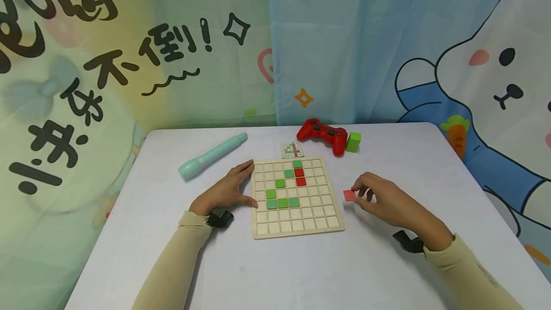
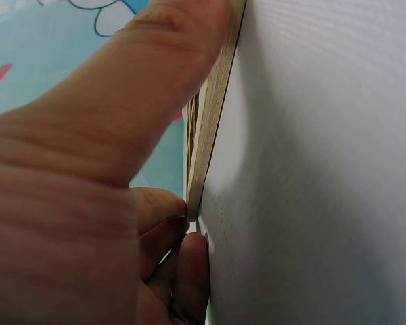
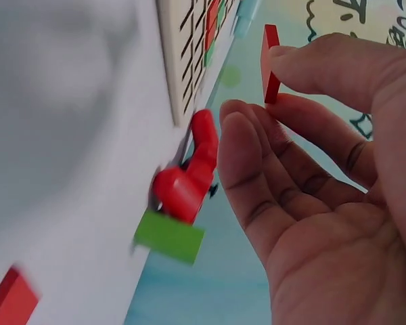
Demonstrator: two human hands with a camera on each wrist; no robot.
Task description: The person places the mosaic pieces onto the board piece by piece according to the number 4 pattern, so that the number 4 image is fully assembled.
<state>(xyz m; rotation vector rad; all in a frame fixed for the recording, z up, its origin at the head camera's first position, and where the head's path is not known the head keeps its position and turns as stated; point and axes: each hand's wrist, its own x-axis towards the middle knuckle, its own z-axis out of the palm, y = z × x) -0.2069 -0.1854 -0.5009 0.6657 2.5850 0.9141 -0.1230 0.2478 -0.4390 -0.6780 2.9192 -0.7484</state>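
1 red tile point(image 1: 348, 195) pinched in right hand point(image 1: 385, 200), just right of board point(image 1: 297, 236) – probably light, stiff, smooth; edges look best to take. left hand point(image 1: 225, 189) spread wide, touching board's left edge.

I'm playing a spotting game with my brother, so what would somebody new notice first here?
Probably the huge white cartoon animal printed on the blue cloth, at the right of the head view. Next, perhaps, the square pale wooden grid board in the middle, with green square tiles and red square tiles on it. To the board's right, the person's right hand pinches one small flat red tile.
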